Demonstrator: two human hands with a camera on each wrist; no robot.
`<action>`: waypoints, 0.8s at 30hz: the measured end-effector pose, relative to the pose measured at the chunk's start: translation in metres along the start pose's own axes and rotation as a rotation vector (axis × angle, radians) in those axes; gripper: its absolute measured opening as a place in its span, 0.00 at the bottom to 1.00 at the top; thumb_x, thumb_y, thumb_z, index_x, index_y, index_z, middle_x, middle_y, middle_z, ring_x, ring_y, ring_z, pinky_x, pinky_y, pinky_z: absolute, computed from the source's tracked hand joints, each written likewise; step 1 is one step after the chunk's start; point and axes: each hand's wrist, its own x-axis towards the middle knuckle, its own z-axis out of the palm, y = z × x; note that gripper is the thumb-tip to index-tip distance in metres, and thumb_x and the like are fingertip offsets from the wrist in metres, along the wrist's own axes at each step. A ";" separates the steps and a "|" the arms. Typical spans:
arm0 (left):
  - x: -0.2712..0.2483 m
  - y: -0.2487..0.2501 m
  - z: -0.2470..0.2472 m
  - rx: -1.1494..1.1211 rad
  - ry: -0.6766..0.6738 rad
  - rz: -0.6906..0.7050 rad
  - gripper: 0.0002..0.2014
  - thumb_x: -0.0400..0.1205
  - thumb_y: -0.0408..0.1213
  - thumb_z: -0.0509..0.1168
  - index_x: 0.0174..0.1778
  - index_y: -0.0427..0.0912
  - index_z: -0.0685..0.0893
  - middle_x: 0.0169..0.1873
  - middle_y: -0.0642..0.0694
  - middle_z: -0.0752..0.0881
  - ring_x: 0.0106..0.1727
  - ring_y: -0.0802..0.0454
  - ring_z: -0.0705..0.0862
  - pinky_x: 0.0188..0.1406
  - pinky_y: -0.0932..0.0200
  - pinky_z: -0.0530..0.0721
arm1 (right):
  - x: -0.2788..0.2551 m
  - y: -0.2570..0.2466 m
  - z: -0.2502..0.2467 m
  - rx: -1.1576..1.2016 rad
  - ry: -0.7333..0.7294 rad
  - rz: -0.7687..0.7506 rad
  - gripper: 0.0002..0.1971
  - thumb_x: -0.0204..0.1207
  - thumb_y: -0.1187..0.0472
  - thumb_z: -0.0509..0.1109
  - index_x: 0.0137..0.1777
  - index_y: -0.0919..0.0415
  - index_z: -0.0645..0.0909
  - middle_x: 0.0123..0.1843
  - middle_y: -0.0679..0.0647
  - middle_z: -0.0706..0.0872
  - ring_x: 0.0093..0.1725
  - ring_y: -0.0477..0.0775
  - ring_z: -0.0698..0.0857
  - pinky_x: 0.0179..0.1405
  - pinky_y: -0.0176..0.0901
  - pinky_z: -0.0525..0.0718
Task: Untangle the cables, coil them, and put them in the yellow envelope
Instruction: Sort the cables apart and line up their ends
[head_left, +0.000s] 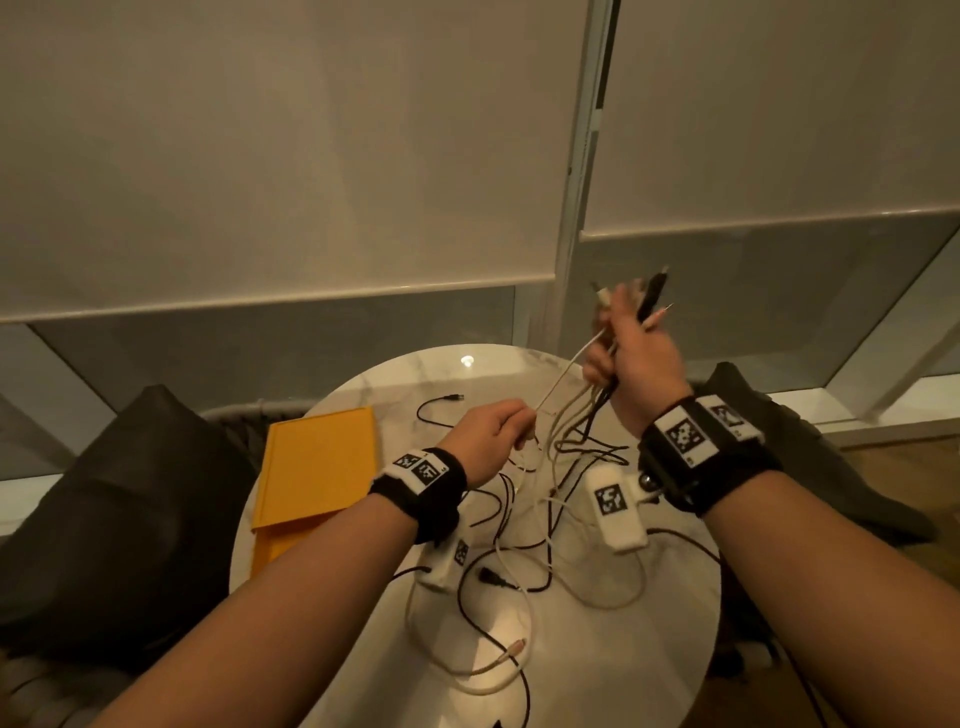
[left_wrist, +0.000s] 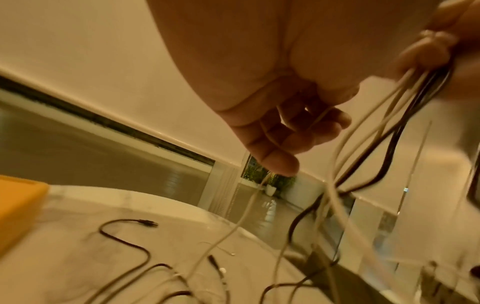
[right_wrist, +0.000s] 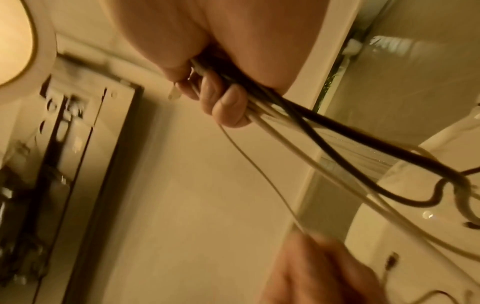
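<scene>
My right hand (head_left: 631, 348) is raised above the round marble table (head_left: 675, 644) and grips a bundle of black and white cables (right_wrist: 280, 115) near their plug ends, which stick up past the fist. The cables hang down into a tangle (head_left: 524, 545) spread over the table. Lower and to the left, my left hand (head_left: 493, 434) holds one thin white cable (left_wrist: 315, 120) in its curled fingers; it runs taut up to the right fist. The yellow envelope (head_left: 317, 462) lies flat at the table's left side.
A loose black cable end (head_left: 441, 402) lies on the table beyond my left hand. Dark cushions (head_left: 114, 509) flank the table on both sides. Roller blinds (head_left: 291, 156) and a window frame stand behind it.
</scene>
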 end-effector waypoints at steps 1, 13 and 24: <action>0.000 -0.006 -0.002 0.050 -0.021 -0.023 0.14 0.88 0.43 0.54 0.42 0.45 0.81 0.34 0.53 0.80 0.33 0.62 0.76 0.33 0.66 0.74 | 0.002 -0.012 -0.001 0.069 0.065 -0.034 0.17 0.84 0.44 0.63 0.41 0.56 0.77 0.31 0.47 0.75 0.23 0.43 0.68 0.23 0.37 0.66; 0.015 -0.038 -0.055 0.261 0.207 -0.201 0.17 0.88 0.49 0.54 0.43 0.45 0.83 0.36 0.49 0.84 0.40 0.50 0.81 0.38 0.58 0.77 | 0.019 -0.045 -0.027 0.042 0.286 -0.155 0.20 0.84 0.38 0.57 0.44 0.54 0.78 0.24 0.46 0.76 0.35 0.50 0.87 0.59 0.56 0.85; 0.045 0.060 -0.067 0.071 0.235 0.249 0.11 0.87 0.45 0.59 0.42 0.50 0.83 0.28 0.54 0.78 0.28 0.59 0.74 0.31 0.60 0.75 | 0.021 0.011 0.009 -0.032 -0.208 -0.011 0.20 0.85 0.48 0.63 0.62 0.64 0.82 0.22 0.46 0.66 0.19 0.46 0.64 0.22 0.40 0.67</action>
